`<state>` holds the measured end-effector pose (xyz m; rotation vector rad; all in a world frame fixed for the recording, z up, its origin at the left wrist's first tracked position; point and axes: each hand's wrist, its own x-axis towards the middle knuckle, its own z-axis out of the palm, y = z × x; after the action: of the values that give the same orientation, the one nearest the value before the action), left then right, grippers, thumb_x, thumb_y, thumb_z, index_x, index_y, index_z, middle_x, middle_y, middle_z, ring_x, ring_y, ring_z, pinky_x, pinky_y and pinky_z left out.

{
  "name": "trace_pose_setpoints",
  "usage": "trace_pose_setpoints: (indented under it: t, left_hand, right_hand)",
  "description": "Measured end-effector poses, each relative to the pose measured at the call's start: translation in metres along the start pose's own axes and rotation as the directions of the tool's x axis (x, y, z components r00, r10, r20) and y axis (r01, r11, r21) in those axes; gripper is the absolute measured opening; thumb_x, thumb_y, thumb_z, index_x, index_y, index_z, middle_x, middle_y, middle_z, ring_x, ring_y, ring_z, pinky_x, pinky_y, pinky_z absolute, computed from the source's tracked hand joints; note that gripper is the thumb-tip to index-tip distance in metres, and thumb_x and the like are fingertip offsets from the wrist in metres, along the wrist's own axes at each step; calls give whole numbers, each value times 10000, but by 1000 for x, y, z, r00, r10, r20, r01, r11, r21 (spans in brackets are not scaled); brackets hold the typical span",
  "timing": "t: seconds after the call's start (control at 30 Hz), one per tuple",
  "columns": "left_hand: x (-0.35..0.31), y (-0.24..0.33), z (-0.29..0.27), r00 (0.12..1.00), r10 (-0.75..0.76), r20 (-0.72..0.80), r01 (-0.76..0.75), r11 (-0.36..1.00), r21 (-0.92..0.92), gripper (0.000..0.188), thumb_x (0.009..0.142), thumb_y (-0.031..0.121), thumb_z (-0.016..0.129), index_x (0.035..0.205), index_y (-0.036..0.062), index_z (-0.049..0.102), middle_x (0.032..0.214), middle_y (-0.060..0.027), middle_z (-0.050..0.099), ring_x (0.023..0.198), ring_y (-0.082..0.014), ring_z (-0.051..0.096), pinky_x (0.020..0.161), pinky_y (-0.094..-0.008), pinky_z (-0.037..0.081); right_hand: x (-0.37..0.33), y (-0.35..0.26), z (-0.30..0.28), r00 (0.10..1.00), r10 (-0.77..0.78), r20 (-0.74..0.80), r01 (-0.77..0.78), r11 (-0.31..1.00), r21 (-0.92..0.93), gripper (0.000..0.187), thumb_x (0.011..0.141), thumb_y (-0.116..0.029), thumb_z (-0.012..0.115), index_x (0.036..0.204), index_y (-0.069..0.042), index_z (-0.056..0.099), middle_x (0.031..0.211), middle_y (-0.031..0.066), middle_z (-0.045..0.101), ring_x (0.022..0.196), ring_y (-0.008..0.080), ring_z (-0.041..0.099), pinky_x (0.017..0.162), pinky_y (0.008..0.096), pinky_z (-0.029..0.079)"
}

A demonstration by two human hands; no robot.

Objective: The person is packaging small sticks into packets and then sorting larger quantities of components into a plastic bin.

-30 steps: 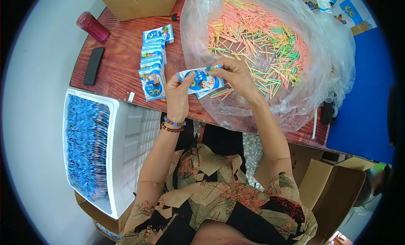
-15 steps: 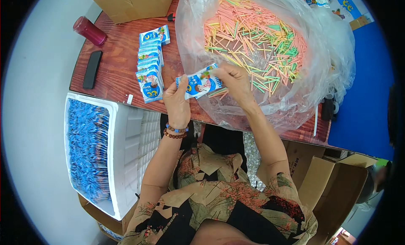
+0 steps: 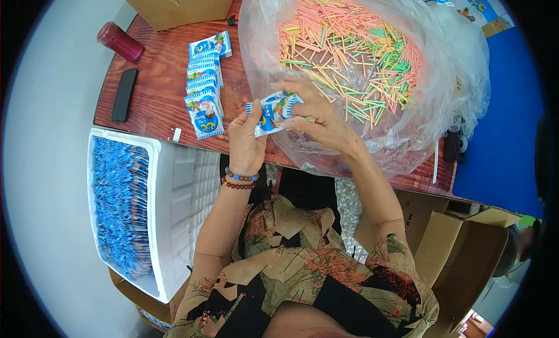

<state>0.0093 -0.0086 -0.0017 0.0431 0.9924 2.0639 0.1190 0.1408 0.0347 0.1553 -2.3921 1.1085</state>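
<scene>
While both hands clamp the same small packet, risk of tearing or dropping. Left hand [image 3: 246,141] pinched on left end of blue-and-white packet [image 3: 272,112]; right hand [image 3: 317,118] closed over right end, fingers curled down on it. Packet held just above near lip of large clear plastic bag [image 3: 372,134], right of table centre.

Hazards, largest first:
- Clear bag: slack film bunched under right wrist; likely to snag fingers or drag toward near table edge if pulled.
- Heap of coloured sticks [image 3: 349,52] (pink, yellow, green) inside bag, just beyond right hand; loose, easily scattered or spilled over the lip.
- Packet itself: opposing pull from two hands could split the wrapper; a loosened pinch could drop it into the sticks.

Surroundings, largest first:
- Wooden table [image 3: 157,87], bag covering most of right half.
- White crate [image 3: 174,221] at near left, below table level, left half packed with blue packets.
- Cardboard box [image 3: 174,6] at far left edge.
- Row of finished packets [image 3: 205,87] left of left hand, overlapping (prone to sliding if brushed).
- Black phone [image 3: 124,94] and dark red cylindrical container [image 3: 119,41] at far left, well apart from hands.
</scene>
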Motion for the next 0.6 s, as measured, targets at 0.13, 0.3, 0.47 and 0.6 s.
trace_pose_setpoints:
  t: [0.13,0.3,0.47,0.6]
  left_hand:
    - [-1,3,2,999,42,-4,-41,999,20,206,955,207,581,885,28,656,909,-65,691,806,-129,666,738,-287,538]
    - [1,4,-14,995,88,-51,-86,996,27,218,958,220,578,854,42,650,879,-60,694,793,-125,665,728,-289,538]
    - [3,3,-15,995,72,-62,-74,997,-28,225,957,230,579,858,41,649,888,-71,694,807,-134,668,733,-290,536]
    - [2,6,-17,998,53,-29,-54,998,-33,235,959,240,574,882,32,655,906,-76,695,819,-143,668,742,-296,537]
  right_hand:
    - [-9,0,-16,953,290,85,-296,838,459,247,809,-133,658,1045,-60,656,1297,90,525,1129,267,550,835,369,504]
    - [-18,2,-23,927,261,268,-143,909,-391,287,749,-87,638,1036,-84,633,1101,77,573,972,256,602,717,413,501]
    - [-20,8,-12,877,314,363,-7,764,-645,243,740,-91,605,983,-95,596,920,89,561,859,265,616,595,425,464]
    - [-16,7,-9,857,302,418,14,796,-605,157,771,-133,596,912,-68,572,882,103,570,810,292,629,605,445,474]
